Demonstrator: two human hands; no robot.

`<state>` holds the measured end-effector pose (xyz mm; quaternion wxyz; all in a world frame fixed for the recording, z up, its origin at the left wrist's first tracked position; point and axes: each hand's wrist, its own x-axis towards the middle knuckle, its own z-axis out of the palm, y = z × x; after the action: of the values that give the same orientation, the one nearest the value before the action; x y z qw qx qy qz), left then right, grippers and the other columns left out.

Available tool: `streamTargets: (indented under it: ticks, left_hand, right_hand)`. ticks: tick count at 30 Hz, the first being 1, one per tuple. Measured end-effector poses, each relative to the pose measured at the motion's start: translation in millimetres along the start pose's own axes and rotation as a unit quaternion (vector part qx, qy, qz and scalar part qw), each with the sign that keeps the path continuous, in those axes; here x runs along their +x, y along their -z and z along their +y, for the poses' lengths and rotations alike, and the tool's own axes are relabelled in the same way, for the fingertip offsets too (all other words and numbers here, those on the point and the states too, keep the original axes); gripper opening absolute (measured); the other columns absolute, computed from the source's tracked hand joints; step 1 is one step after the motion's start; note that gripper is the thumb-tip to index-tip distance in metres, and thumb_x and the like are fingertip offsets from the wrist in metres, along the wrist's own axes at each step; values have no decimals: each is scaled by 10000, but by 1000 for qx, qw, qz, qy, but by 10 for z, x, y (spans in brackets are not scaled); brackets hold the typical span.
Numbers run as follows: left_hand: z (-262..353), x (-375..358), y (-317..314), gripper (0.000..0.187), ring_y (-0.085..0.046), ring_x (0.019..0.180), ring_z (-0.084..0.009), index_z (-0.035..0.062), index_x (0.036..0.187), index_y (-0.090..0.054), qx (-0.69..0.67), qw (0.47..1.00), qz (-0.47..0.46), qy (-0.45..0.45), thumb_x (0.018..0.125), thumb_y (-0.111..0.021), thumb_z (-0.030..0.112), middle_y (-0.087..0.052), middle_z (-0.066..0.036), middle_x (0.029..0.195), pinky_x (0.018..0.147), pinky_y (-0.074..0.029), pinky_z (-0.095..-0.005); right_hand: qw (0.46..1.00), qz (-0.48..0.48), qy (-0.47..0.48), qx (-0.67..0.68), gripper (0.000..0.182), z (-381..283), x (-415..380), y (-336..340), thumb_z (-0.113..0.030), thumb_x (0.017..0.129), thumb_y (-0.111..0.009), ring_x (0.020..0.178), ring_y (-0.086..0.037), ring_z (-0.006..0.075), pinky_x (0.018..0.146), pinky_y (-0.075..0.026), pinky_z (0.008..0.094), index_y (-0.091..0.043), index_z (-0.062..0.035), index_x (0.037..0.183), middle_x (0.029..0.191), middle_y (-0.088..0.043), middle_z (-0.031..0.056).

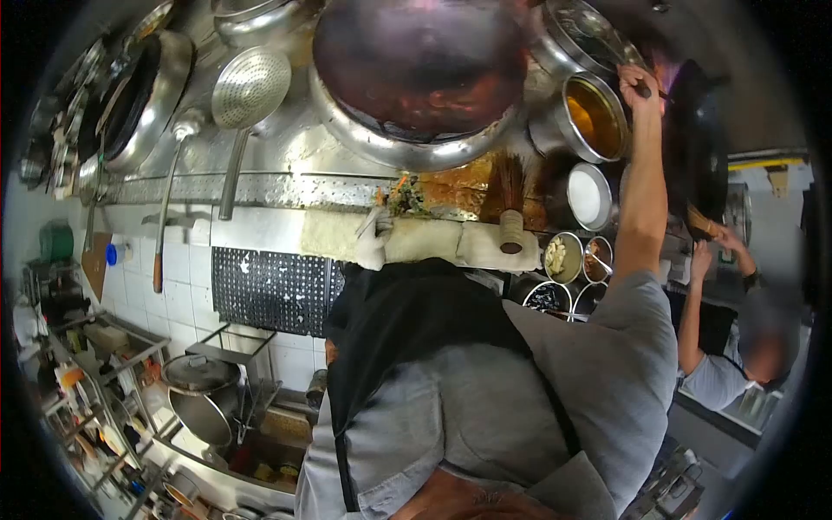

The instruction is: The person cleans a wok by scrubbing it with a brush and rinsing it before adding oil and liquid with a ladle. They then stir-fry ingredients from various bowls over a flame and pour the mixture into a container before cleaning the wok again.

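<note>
My right arm stretches far forward and right. My right hand (pixel 637 84) is closed around the dark-ended handle of a metal utensil (pixel 620 45), apparently a ladle, over a metal pot (pixel 555 39). Just below that hand stands a pot of amber oil (pixel 594 117). A container of white contents (pixel 590 196) sits nearer to me. At the left edge of my black apron (pixel 416 321) a sliver of skin (pixel 331 351) shows, perhaps my left hand; its fingers are hidden. The large wok (pixel 420 74) lies ahead, in its metal ring.
A perforated strainer (pixel 251 87) and a long-handled utensil (pixel 167 204) lie left of the wok. A bamboo brush (pixel 511 199) and folded cloths (pixel 425 243) line the front edge. Seasoning cups (pixel 563 257) stand right. A co-worker (pixel 724 347) works at another wok (pixel 698 139). Flames show near my right hand.
</note>
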<state>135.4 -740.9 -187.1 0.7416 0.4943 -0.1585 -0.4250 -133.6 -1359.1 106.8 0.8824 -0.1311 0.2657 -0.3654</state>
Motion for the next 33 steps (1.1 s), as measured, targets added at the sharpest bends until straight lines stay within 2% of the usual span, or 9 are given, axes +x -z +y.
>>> streamTargets:
  ticks: [9,19,22,23,24,27,29,31,33]
  left_hand:
    - [-553,121,371,733,-575,954,-162,-58,1355,-520,-26,999,11,-44,626,-593,-17,-608,-101,1116,851,-461,-252]
    - [-336,92,194,713,-575,933,-167,-61,1362,-502,34,997,-24,-59,661,-621,-4,-609,-86,1099,844,-460,-249]
    - [-371,-250,689,535,-587,951,-233,-46,1251,-559,148,988,-52,7,724,-603,36,-618,-130,1095,839,-467,-312]
    - [-249,-609,1055,469,-594,957,-267,-41,1201,-582,302,950,-52,67,744,-596,64,-625,-158,1087,839,-472,-344]
    - [-111,-935,1411,407,-602,963,-301,-37,1150,-605,437,889,-69,121,765,-590,92,-631,-185,1079,838,-477,-376]
    - [54,-1707,2174,286,-625,980,-403,-24,999,-675,683,693,-97,209,826,-570,177,-650,-267,1055,837,-492,-472]
    - [27,-1821,2276,264,-651,855,-454,-28,761,-689,656,728,53,190,827,-561,195,-664,-292,878,735,-489,-533]
    - [186,-1667,2190,280,-661,823,-428,-41,779,-696,684,703,43,193,828,-568,203,-670,-280,848,703,-515,-485]
    - [1065,-1558,1519,260,-665,827,-412,-27,806,-708,633,742,0,221,838,-574,193,-688,-245,864,722,-523,-464]
  right_hand:
    - [951,96,53,-291,126,269,-866,-399,-90,953,-509,467,-458,78,384,-322,222,-535,33,956,638,-497,0]
    - [618,267,234,-702,64,434,247,-72,-48,849,-600,472,-510,152,432,-397,294,-631,-5,813,577,-534,52]
    - [888,167,140,-406,84,381,268,-212,20,809,-574,497,-510,155,460,-394,294,-617,32,880,626,-549,59]
    - [974,73,138,-162,106,244,240,-147,60,751,-586,516,-454,140,494,-362,279,-540,2,827,635,-483,38]
    - [999,-8,-6,31,164,-242,586,152,22,738,-591,540,-389,128,508,-321,270,-442,-45,746,643,-392,25]
    - [994,-104,-37,-6,307,-452,925,121,-172,841,-527,608,-388,138,662,-359,325,-377,33,1013,727,-400,37]
    - [986,-147,-81,25,501,-460,1188,79,-302,910,-485,653,-388,145,764,-385,362,-334,85,1190,783,-405,45]
    - [973,-167,-134,92,705,-554,1236,-75,-432,979,-442,698,-387,152,867,-410,398,-291,137,1368,839,-411,53]
    - [972,-95,-172,130,606,-677,930,-340,-277,1009,-404,696,-413,139,769,-419,353,-231,109,1443,889,-444,67]
